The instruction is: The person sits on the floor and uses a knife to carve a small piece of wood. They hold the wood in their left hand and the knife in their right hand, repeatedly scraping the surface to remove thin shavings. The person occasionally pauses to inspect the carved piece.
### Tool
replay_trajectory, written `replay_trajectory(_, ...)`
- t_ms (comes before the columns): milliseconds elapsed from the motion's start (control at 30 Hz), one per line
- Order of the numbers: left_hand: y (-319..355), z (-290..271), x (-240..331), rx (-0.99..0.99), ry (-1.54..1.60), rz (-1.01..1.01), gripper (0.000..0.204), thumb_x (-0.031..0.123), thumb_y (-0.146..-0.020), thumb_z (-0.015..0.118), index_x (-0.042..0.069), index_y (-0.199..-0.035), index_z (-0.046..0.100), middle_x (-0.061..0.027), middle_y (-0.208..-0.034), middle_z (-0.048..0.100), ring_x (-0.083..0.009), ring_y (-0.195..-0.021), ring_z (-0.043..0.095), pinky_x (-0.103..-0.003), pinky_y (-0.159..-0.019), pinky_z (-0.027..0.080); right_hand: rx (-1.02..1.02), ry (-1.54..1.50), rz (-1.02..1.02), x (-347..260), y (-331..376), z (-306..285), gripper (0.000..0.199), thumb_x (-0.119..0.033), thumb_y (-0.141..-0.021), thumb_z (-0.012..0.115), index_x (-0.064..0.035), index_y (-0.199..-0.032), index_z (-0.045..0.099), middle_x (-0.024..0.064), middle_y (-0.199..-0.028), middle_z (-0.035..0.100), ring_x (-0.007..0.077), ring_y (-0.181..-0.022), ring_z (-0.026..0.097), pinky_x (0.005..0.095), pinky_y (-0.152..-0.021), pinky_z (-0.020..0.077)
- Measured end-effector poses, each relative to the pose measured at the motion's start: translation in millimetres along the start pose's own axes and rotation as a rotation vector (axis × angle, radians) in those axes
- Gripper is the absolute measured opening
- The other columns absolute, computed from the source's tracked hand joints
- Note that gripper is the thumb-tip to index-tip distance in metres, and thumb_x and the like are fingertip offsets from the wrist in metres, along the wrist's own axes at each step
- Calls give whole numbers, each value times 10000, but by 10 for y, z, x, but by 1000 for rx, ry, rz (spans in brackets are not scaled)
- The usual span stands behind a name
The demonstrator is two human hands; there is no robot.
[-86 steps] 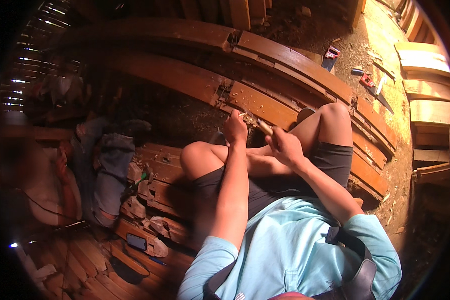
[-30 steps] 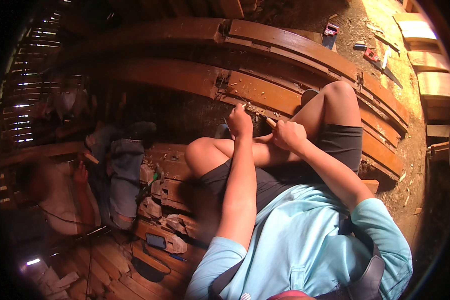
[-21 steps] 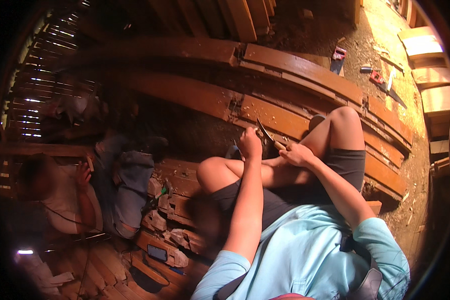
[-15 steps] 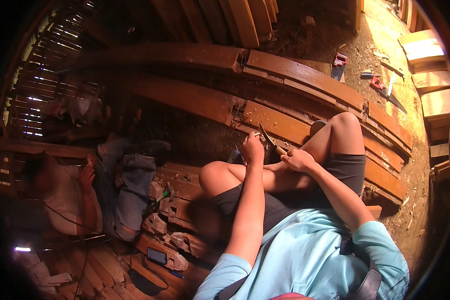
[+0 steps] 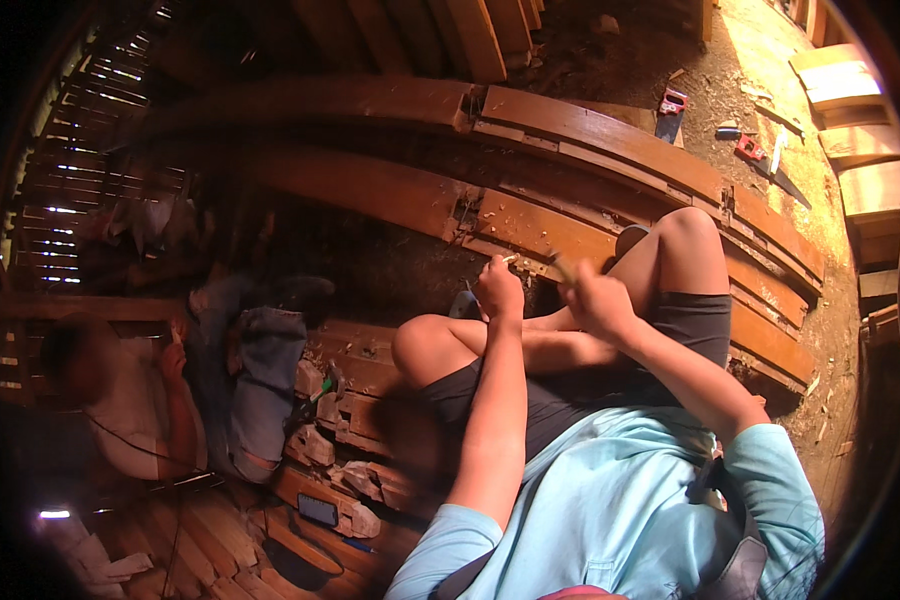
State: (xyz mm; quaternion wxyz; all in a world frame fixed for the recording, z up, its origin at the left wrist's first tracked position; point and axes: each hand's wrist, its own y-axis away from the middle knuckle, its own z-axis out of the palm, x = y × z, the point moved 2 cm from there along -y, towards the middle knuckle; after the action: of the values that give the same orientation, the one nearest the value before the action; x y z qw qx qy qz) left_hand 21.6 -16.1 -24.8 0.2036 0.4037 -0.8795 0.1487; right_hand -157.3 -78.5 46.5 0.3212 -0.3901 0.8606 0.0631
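Left hand point(image 5: 500, 290) has one little stick point(image 5: 511, 259) pinched, right hand point(image 5: 602, 302) grips one knife point(image 5: 562, 267), kinda blurry; two red-handled saws point(image 5: 673, 103) point(image 5: 750, 148) sit on the ground point(image 5: 722, 95).

Beam point(image 5: 545, 226): wood, smooth, low gloss. Stick point(image 5: 511, 259), beside the beam's near edge: pale, wood-like (the adjacent knife point(image 5: 564, 268) is blurred; its finish cannot be determined). Saws point(image 5: 672, 103), beyond the beam, right: red handles, plastic in appearance; metallic blades. Shirt point(image 5: 610, 490), nearer than the beam: creased matt cloth. Shorts point(image 5: 685, 328), between shirt and beam: dark matt cloth. Phone point(image 5: 318, 510), near-left of the beam: smooth, glossy dark screen.
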Motion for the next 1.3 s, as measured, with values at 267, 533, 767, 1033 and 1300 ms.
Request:
replay_trajectory(267,-9,32,-51,6,-13,-27,99,81,-860,547,13,-834,614,-189,-839,649,-374,-807,631,-454,-689,499,-382,270,179,18,78,237,313,-312,-843,531,-37,-735,634,184,-642,647,339,-624,666,440,-570,533)
replay_trajectory(533,-18,-30,13,-12,-16,-62,109,85,-867,525,29,-859,618,-176,-856,652,-371,-817,633,-453,-698,504,-385,-253,206,102,-231,-18,486,-432,-911,526,18,-748,605,181,-617,586,318,-539,563,426,-532,440)
replay_trajectory(767,-9,-62,50,-14,-36,-86,107,65,-850,518,30,-844,619,-177,-848,658,-373,-818,635,-459,-695,505,123,-198,-93,-213,-77,-97,252,-217,-884,581,-37,-1021,471,148,-651,599,327,-596,640,396,-541,501)
replay_trajectory(1033,-14,-67,51,-27,-50,-87,137,64,-850,520,12,-922,623,-195,-879,659,-368,-830,636,-454,-714,508,-323,272,143,80,119,344,321,-367,-826,563,-57,-750,590,183,-612,629,354,-554,639,459,-505,509)
replay_trajectory(1300,-55,-30,-33,87,103,-98,171,124,-863,527,50,-971,638,-189,-910,664,-388,-851,629,-468,-738,502,-392,288,179,17,58,326,356,-408,-822,561,-59,-805,631,192,-703,662,361,-662,669,477,-612,535)
